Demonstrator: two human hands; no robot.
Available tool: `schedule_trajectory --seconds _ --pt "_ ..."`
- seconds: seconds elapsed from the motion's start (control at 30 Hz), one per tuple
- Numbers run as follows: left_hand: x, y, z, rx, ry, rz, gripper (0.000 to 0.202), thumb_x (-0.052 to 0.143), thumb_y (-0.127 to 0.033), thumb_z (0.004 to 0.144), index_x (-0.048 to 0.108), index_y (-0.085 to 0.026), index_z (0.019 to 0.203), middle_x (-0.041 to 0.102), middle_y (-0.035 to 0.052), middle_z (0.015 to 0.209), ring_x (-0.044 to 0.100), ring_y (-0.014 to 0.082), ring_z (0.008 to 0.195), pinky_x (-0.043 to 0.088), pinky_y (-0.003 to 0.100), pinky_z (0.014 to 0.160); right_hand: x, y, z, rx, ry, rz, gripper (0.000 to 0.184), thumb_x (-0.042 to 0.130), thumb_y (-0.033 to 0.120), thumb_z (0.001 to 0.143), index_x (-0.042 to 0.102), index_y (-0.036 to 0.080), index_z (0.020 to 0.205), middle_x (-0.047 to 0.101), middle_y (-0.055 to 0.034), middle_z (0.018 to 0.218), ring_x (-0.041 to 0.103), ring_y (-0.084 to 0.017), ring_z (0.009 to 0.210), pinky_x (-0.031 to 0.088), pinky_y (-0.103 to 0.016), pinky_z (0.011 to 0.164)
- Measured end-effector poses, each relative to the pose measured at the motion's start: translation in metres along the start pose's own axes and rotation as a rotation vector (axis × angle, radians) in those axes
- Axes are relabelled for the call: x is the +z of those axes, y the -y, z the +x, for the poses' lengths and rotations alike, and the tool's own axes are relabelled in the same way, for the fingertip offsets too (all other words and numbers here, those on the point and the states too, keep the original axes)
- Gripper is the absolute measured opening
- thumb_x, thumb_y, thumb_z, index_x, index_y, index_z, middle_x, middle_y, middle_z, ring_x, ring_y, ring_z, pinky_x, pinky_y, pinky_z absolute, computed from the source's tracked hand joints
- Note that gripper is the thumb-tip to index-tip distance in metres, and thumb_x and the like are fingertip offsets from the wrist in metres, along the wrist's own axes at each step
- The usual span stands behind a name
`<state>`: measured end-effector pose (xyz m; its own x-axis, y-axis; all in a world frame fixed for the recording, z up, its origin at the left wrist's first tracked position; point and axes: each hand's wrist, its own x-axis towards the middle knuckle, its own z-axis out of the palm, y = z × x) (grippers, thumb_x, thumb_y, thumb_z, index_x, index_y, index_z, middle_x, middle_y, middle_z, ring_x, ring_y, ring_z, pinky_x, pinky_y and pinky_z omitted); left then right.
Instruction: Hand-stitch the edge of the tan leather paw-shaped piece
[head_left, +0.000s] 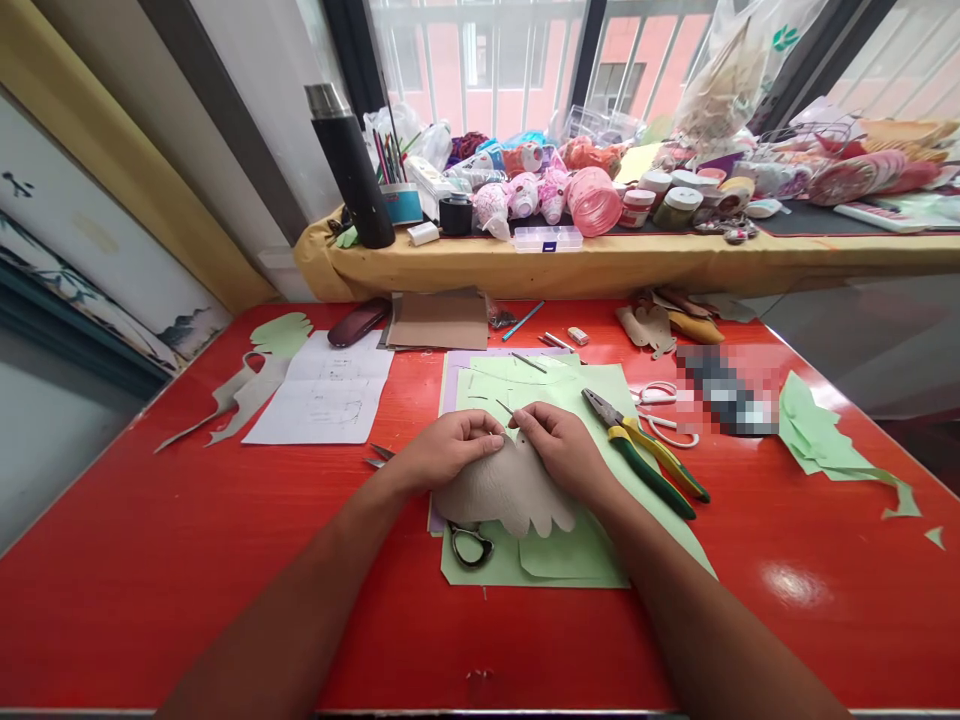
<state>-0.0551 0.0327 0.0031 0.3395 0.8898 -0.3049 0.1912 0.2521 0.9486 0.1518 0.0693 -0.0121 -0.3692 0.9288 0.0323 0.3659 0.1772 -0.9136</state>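
My left hand (459,445) pinches the upper edge of a grey-beige leather piece (510,490) with a scalloped lower edge. My right hand (553,445) is closed close beside it, with a thin dark needle-like stick (504,407) poking out from its fingertips. The leather is held over light green paper sheets (480,575). Partly under it lie scissors, a dark handle loop (472,548) showing below and the blades (380,455) to the left. Right of my right hand rest pliers (637,450) with green and yellow handles.
White-handled scissors (664,412) lie beyond the pliers. A printed white sheet (322,390) and leather scraps (251,390) are at left, green paper scraps (821,435) at right. Brown cardboard (439,320) lies at the back. A black thermos (349,165) stands on the crowded sill.
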Motion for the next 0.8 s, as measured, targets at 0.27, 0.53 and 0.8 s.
schedule_trajectory --seconds 0.27,0.53,0.8 --pt "-0.001 -0.003 -0.002 -0.046 -0.037 0.162 0.03 0.074 -0.048 0.083 0.072 -0.02 0.09 0.071 0.0026 0.088 0.062 0.019 0.081 0.044 0.029 0.07 0.0 0.002 -0.002 -0.003 -0.081 -0.184 0.027 0.054 0.041 0.098 0.066 0.021 0.083 0.069 -0.0007 0.075 0.057 -0.019 0.072 0.04 -0.029 0.066" --pt "0.002 -0.001 0.002 -0.015 -0.259 0.163 0.022 0.069 -0.039 0.083 0.072 -0.021 0.095 0.074 0.0027 0.091 0.065 0.0202 0.084 0.046 0.03 0.072 -0.004 -0.002 -0.002 -0.052 -0.169 -0.279 0.027 0.055 0.041 0.099 0.069 0.022 0.084 0.072 -0.0017 0.077 0.06 -0.018 0.069 0.04 -0.03 0.065" --pt "0.0 -0.001 0.005 0.003 -0.356 0.279 0.022 0.062 -0.04 0.088 0.072 -0.02 0.088 0.074 0.0027 0.089 0.065 0.021 0.083 0.046 0.03 0.071 -0.009 0.009 -0.007 -0.104 -0.259 -0.22 0.03 0.057 0.044 0.099 0.071 0.021 0.085 0.069 -0.0013 0.069 0.06 -0.018 0.063 0.043 -0.029 0.064"
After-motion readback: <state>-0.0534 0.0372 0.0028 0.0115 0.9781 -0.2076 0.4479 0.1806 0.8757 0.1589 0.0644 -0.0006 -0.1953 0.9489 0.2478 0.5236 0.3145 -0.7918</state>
